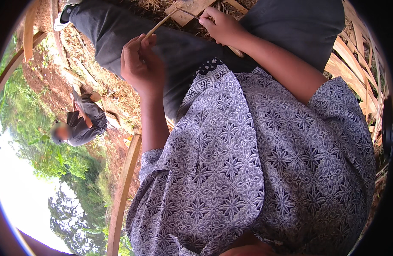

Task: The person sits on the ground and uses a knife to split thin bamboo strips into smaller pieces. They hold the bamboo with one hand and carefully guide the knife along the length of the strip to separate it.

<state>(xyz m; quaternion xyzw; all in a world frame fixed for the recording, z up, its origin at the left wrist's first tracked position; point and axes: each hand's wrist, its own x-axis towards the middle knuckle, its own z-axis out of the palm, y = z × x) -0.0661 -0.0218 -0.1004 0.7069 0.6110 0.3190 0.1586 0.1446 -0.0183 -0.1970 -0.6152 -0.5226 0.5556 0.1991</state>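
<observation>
My left hand [141, 62] is closed around a thin, pale wooden stick [161, 24], which slants up and to the right out of my fingers. In my right hand [224, 27] is a knife with a narrow dark blade [188, 13]; the end of its light wooden handle [236, 52] shows below the palm. The blade points left, and its tip is at the far end of the stick. Whether the two touch, I cannot tell. Both hands are over my dark trousers [179, 55], the right one near my right thigh.
Beyond the blade, a flat piece of wood [194, 9] lies on ground strewn with shavings. Many pale split strips [352, 64] are heaped at the right. On the left, another person [83, 119] sits on the slope, near wooden poles [124, 192] and green trees.
</observation>
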